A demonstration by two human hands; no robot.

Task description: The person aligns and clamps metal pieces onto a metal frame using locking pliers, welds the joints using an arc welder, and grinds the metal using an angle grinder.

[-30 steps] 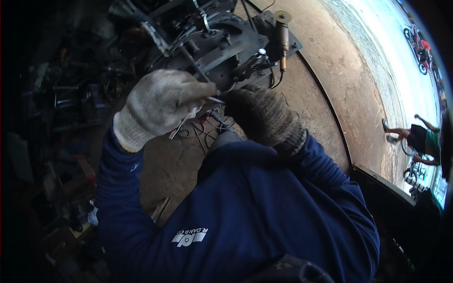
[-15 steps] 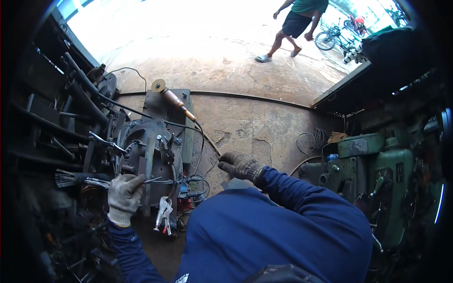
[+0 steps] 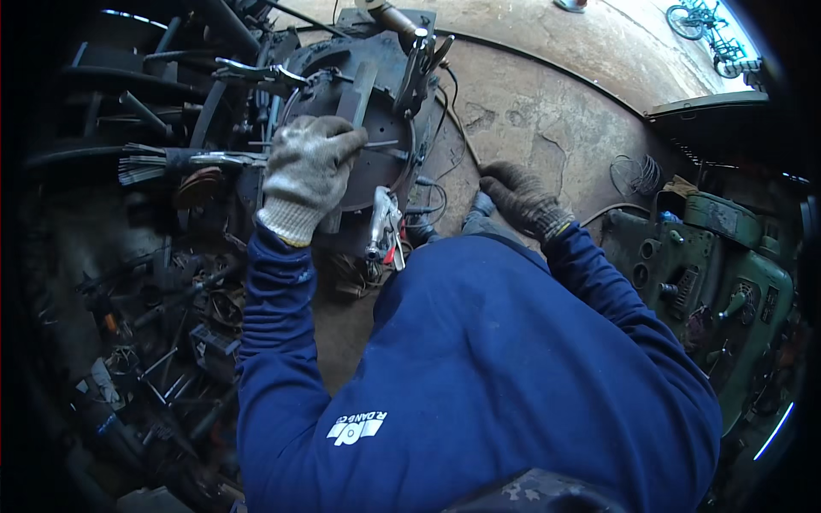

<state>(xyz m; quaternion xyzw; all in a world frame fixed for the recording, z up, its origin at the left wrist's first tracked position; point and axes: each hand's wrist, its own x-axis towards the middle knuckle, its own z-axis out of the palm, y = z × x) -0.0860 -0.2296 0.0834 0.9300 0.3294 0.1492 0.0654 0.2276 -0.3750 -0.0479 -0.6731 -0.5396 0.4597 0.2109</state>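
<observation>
My left hand (image 3: 310,175), in a pale knitted glove, is closed over a round dark metal plate (image 3: 363,184). A thin rod (image 3: 381,144) sticks out to the right of its fingers. A flat metal bar (image 3: 356,96) lies across the plate just beyond the hand. Locking pliers (image 3: 384,224) hang at the plate's near edge; two more locking pliers (image 3: 261,73) and a dark clamp (image 3: 418,75) sit farther off. My right hand (image 3: 520,201), in a darker glove, has its fingers curled together above the floor. What those fingers hold, if anything, is hidden.
An angle grinder (image 3: 392,19) lies at the far edge of the bench. A bundle of thin rods (image 3: 144,165) points left beside my left hand. A hose (image 3: 462,132) runs towards my right hand. Green machinery (image 3: 735,291) stands right; metal scrap (image 3: 162,359) crowds the lower left.
My view has swung, so the bench and both hands appear higher and farther right. The passer-by has almost left the picture; only a foot shows. Both hands stay closed.
</observation>
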